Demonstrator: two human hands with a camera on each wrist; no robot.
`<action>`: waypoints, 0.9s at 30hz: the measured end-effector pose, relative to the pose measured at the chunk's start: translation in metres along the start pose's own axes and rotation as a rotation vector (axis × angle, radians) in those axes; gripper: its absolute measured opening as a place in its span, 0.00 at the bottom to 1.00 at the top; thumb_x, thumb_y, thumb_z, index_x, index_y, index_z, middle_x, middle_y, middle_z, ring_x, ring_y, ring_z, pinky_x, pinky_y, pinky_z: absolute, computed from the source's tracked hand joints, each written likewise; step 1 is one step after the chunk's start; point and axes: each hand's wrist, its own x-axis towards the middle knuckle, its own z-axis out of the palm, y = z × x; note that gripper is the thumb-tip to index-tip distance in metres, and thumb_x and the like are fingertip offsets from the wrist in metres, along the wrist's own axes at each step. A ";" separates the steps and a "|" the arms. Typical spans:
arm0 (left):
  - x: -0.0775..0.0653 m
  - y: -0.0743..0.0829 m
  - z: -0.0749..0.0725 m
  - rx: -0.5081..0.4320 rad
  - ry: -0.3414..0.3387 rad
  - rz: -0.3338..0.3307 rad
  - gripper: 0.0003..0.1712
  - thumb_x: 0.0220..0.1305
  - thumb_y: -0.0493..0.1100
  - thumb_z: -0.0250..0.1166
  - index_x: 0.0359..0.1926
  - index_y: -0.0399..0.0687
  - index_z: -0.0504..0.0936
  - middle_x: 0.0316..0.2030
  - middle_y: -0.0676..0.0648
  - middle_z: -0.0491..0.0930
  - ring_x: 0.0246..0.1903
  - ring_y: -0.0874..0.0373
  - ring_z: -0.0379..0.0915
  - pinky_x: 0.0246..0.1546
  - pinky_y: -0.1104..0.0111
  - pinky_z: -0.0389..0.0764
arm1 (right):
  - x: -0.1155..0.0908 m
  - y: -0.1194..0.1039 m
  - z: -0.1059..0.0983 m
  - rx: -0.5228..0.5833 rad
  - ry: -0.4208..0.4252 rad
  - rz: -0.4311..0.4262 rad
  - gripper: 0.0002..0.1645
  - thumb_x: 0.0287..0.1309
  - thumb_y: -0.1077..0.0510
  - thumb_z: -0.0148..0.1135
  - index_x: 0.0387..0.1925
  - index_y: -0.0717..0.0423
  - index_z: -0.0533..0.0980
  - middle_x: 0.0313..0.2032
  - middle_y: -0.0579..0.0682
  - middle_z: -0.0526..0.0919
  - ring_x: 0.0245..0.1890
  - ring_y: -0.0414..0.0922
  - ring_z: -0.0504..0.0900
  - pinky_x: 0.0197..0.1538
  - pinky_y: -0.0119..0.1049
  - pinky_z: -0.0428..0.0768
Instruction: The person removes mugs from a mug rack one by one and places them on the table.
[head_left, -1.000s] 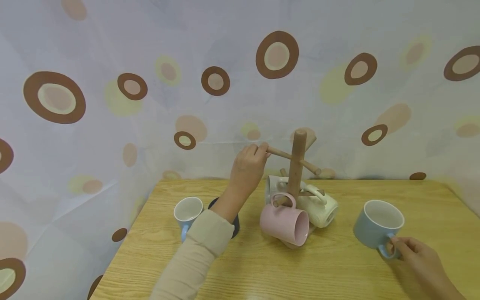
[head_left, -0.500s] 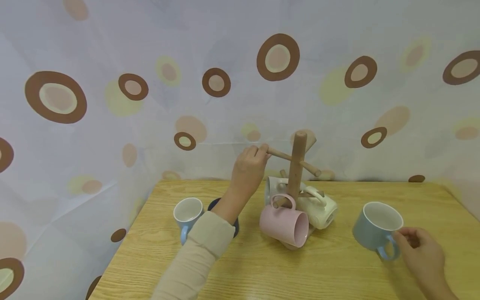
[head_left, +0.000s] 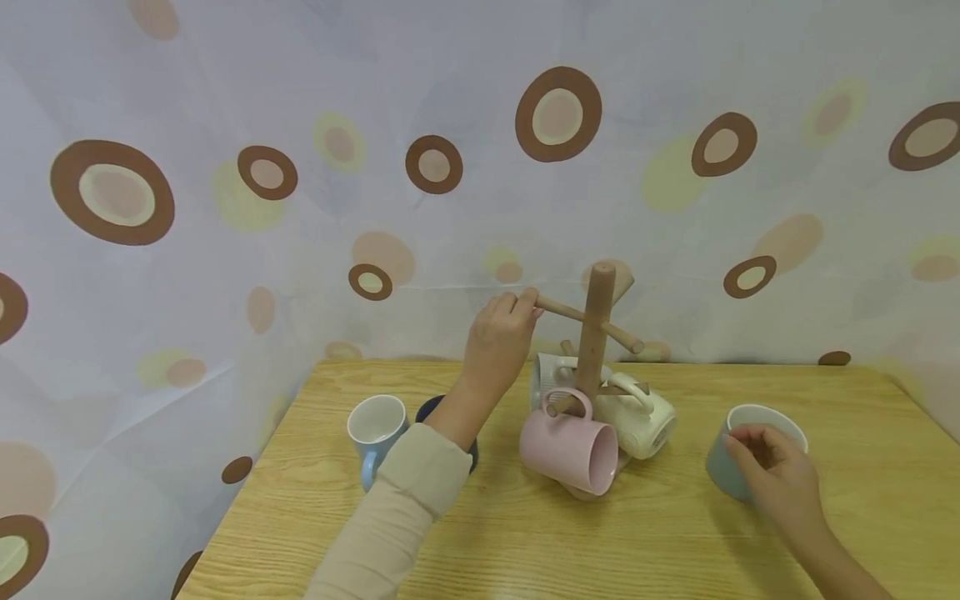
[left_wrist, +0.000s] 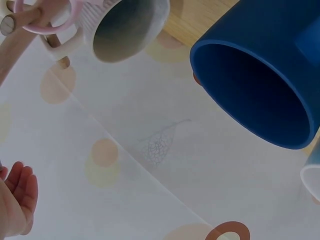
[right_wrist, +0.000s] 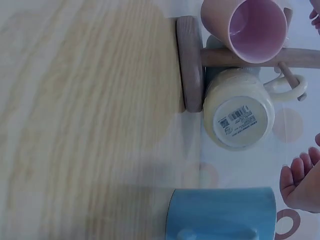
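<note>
My left hand [head_left: 498, 337] grips the end of an upper peg of a wooden mug tree [head_left: 596, 325]. From its lower pegs hang a pink mug [head_left: 562, 446], a cream mug [head_left: 637, 421] and a ribbed white mug [head_left: 545, 375]. On the right stands a blue-grey mug [head_left: 723, 467], upright, white inside. My right hand [head_left: 780, 479] is in front of it in the head view, fingers loosely bent and hiding its handle; in the right wrist view the same hand [right_wrist: 302, 182] appears beyond the mug's [right_wrist: 220, 215] rim, holding nothing.
Left of the tree stand a light blue mug [head_left: 375, 425] and a dark blue mug [left_wrist: 250, 85], the latter partly behind my left forearm in the head view. A patterned sheet [head_left: 450, 83] rises behind the wooden table [head_left: 525, 550].
My right hand has let go of the blue-grey mug's handle and moved left, across the front of the mug. The left hand stays on the peg.
</note>
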 end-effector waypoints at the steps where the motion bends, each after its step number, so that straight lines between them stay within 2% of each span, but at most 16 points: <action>1: 0.000 0.000 0.000 -0.002 -0.003 0.000 0.11 0.57 0.44 0.61 0.39 0.43 0.76 0.25 0.48 0.77 0.24 0.58 0.74 0.28 0.73 0.76 | 0.001 -0.002 0.002 0.011 -0.022 -0.004 0.04 0.58 0.64 0.54 0.33 0.63 0.72 0.28 0.24 0.72 0.30 0.22 0.71 0.34 0.12 0.69; 6: -0.002 0.000 0.001 -0.008 -0.004 0.005 0.10 0.57 0.44 0.61 0.38 0.43 0.76 0.25 0.48 0.77 0.24 0.58 0.74 0.28 0.73 0.76 | 0.012 -0.009 0.015 0.016 -0.110 0.026 0.13 0.61 0.58 0.51 0.39 0.68 0.70 0.30 0.26 0.71 0.32 0.23 0.71 0.35 0.15 0.70; 12: -0.001 0.000 0.000 -0.008 -0.001 -0.001 0.10 0.58 0.43 0.60 0.39 0.43 0.76 0.25 0.48 0.77 0.23 0.58 0.73 0.27 0.73 0.76 | 0.031 -0.013 0.025 -0.006 -0.193 0.078 0.22 0.64 0.49 0.47 0.47 0.65 0.68 0.35 0.29 0.71 0.35 0.25 0.69 0.37 0.16 0.70; 15: -0.001 -0.001 -0.001 0.004 -0.013 -0.008 0.10 0.58 0.44 0.60 0.39 0.43 0.76 0.25 0.48 0.77 0.24 0.58 0.74 0.28 0.73 0.76 | 0.042 -0.015 0.030 -0.010 -0.253 0.097 0.25 0.64 0.47 0.46 0.50 0.64 0.67 0.41 0.39 0.74 0.37 0.27 0.68 0.38 0.19 0.71; 17: -0.001 -0.002 -0.002 0.010 -0.019 -0.009 0.10 0.58 0.44 0.60 0.39 0.43 0.76 0.25 0.48 0.77 0.24 0.58 0.73 0.28 0.73 0.76 | 0.049 -0.016 0.033 0.001 -0.325 0.136 0.29 0.64 0.44 0.45 0.54 0.64 0.65 0.48 0.48 0.72 0.41 0.29 0.67 0.44 0.26 0.72; 19: -0.001 -0.002 -0.002 0.011 -0.022 -0.006 0.10 0.59 0.44 0.60 0.39 0.43 0.75 0.25 0.48 0.76 0.24 0.58 0.73 0.28 0.73 0.76 | 0.055 -0.017 0.036 0.029 -0.394 0.186 0.33 0.63 0.42 0.44 0.57 0.64 0.61 0.54 0.57 0.68 0.47 0.36 0.68 0.51 0.37 0.71; 22: -0.001 -0.001 -0.003 0.002 -0.023 -0.005 0.10 0.59 0.44 0.59 0.39 0.43 0.75 0.25 0.48 0.76 0.24 0.57 0.73 0.27 0.73 0.75 | 0.064 -0.014 0.041 0.099 -0.489 0.260 0.38 0.63 0.41 0.44 0.61 0.67 0.56 0.59 0.64 0.62 0.56 0.50 0.64 0.58 0.54 0.63; 24: 0.000 0.000 -0.003 0.000 -0.022 -0.009 0.10 0.59 0.44 0.59 0.39 0.43 0.75 0.25 0.48 0.76 0.23 0.57 0.73 0.27 0.73 0.75 | 0.071 -0.010 0.044 0.140 -0.537 0.286 0.38 0.64 0.44 0.45 0.62 0.69 0.54 0.60 0.67 0.60 0.60 0.58 0.59 0.61 0.57 0.58; 27: 0.000 0.001 -0.002 -0.006 -0.016 -0.019 0.10 0.58 0.44 0.60 0.39 0.44 0.75 0.25 0.48 0.76 0.24 0.57 0.73 0.28 0.72 0.75 | 0.081 -0.003 0.048 0.146 -0.624 0.285 0.36 0.66 0.49 0.43 0.62 0.73 0.51 0.60 0.71 0.58 0.60 0.61 0.59 0.59 0.54 0.62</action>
